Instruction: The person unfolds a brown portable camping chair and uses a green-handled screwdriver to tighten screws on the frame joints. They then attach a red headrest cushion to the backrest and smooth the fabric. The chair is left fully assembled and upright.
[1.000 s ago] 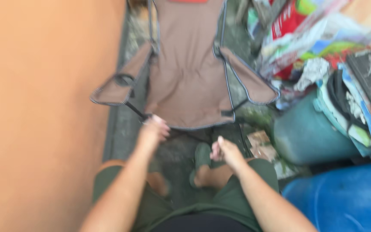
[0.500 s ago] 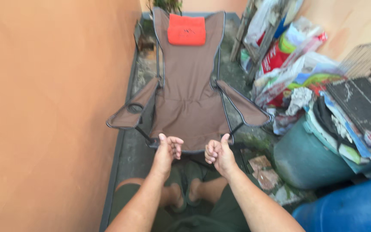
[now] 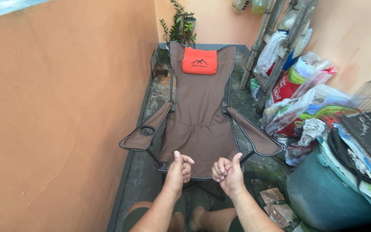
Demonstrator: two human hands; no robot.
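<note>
Chair: a brown folding chair [image 3: 200, 116] stands unfolded on the concrete floor [image 3: 140, 176], its back toward the far wall, an orange headrest pad [image 3: 199, 61] at the top.
Left hand: the left hand [image 3: 177, 172] hovers just in front of the chair's front seat edge, fingers curled into a fist, thumb up, grasping nothing.
Right hand: the right hand [image 3: 228, 172] is beside the left, also clenched with thumb raised, empty; the two are near each other but apart.
Left of chair: an orange wall [image 3: 56, 111] runs close along the armrest with the cup hole [image 3: 147, 130].
Right of chair: bags and sacks [image 3: 305, 99], leaning poles [image 3: 280, 47] and a teal bin [image 3: 327, 193] crowd the armrest.
Behind chair: a potted plant [image 3: 181, 28] in the corner.
Risk: the chair sits tight between wall and clutter, so in my judgement any shift to the right could snag the armrest on the bags or tip the poles; the damp-looking floor could let a leg slip.
</note>
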